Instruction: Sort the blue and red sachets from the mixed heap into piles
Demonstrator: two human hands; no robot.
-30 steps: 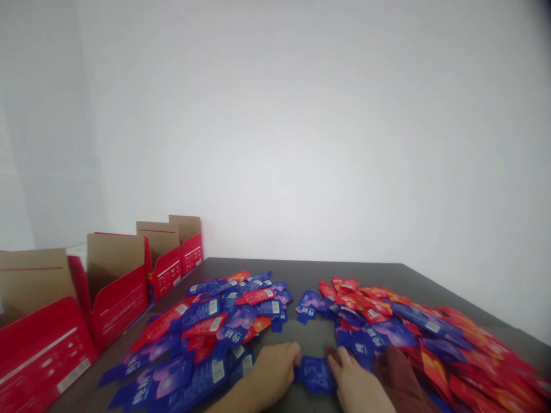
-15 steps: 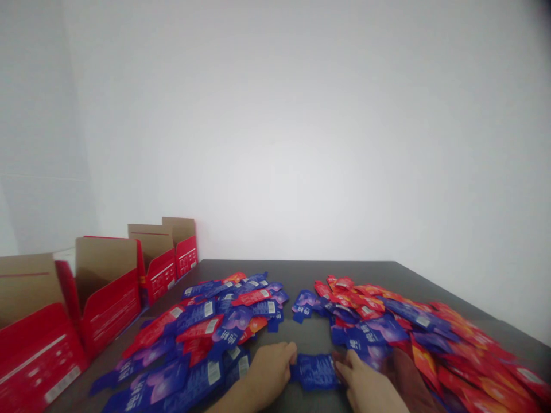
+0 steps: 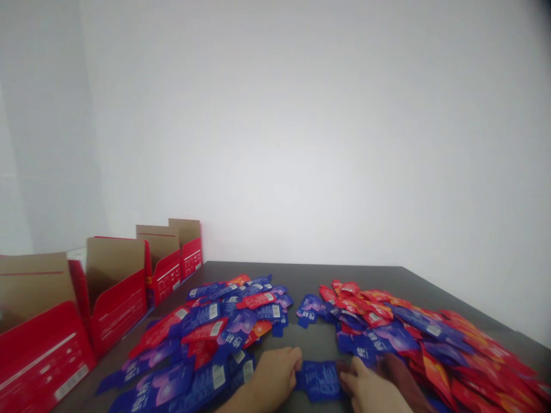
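A small blue sachet with pale print (image 3: 321,380) lies flat low in the middle, between my hands. My left hand (image 3: 279,373) is closed with its fingertips at the sachet's left end. At the opposite end, the thumb and fingers of my right hand (image 3: 365,385) pinch the sachet; part of that grip is hidden. A dark reddish-brown shape (image 3: 400,378) sits right beside my right hand, and I cannot make out what it is. Blue and red sachets (image 3: 206,338) are heaped to the left of my hands, many with barcodes showing.
Another heap of red, orange and blue sachets (image 3: 434,338) spreads over the right side of the dark table (image 3: 301,272). Several open red cardboard boxes (image 3: 118,310) stand in a row along the left edge, brown flaps raised. A white wall (image 3: 284,143) rises behind.
The whole view has shifted slightly, so everything sits a little further right and lower. Both hands stay at the ends of the blue sachet.
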